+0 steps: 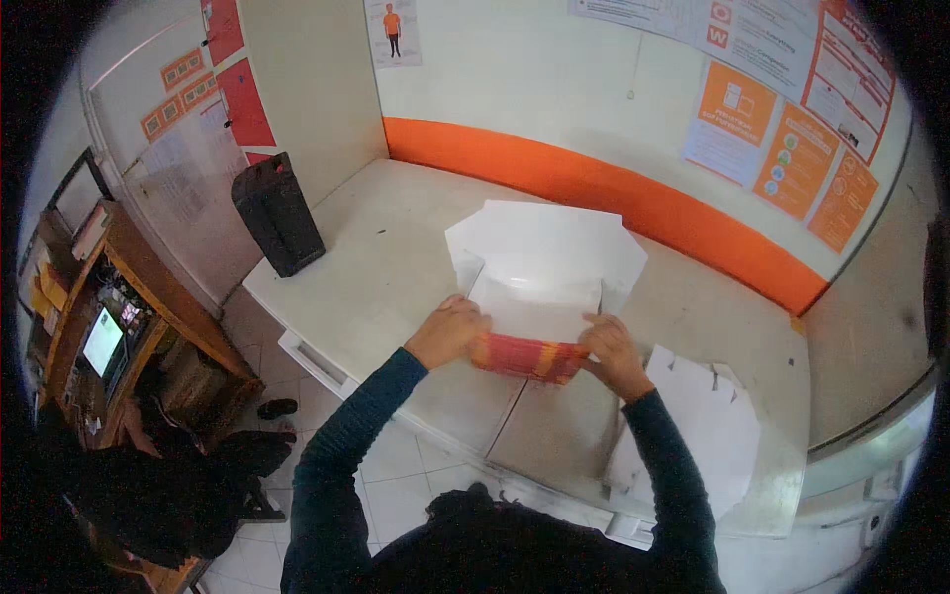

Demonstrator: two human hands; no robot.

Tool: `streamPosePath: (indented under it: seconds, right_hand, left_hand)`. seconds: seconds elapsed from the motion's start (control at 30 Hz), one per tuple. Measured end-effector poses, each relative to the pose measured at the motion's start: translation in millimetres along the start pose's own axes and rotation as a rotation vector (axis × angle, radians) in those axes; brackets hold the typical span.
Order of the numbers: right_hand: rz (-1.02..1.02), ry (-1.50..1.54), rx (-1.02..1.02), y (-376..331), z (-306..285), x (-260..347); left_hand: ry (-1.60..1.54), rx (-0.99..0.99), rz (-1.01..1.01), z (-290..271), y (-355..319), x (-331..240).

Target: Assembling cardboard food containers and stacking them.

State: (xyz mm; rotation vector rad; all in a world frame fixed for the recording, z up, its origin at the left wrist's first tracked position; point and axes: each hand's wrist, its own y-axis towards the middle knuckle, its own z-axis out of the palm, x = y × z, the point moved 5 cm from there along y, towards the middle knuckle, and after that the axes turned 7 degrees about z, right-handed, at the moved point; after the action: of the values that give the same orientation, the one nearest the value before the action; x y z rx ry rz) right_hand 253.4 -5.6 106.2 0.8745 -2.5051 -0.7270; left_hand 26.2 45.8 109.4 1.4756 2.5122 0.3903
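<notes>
A large white sheet of paper (544, 247) lies on the white table (386, 257), partly folded up at its near edge. A red and orange patterned flat item (524, 356) sits at the sheet's near edge. My left hand (447, 332) grips the left end of that patterned item and the paper fold. At the right end, my right hand (612, 348) pinches the same item together with the paper. Both forearms wear dark sleeves.
A black boxy container (279, 213) stands at the table's left corner. A stack of white paper pieces (708, 426) lies at my right. An orange stripe (614, 203) runs along the wall with posters above. A wooden desk with a lit screen (102, 342) stands at left.
</notes>
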Motion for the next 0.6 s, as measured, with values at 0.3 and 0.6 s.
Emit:
streamPosePath:
  seconds: [0.3, 0.6]
  right_hand:
    - [0.027, 0.009, -0.145, -20.2, 18.0, -6.0]
    - [0.368, 0.471, -0.455, -0.9, -3.1, -25.8]
  left_hand:
    - [-0.064, 0.08, -0.024, 11.1, 1.7, 0.6]
    - [-0.717, -0.813, -0.249, 14.7, -2.8, 60.5]
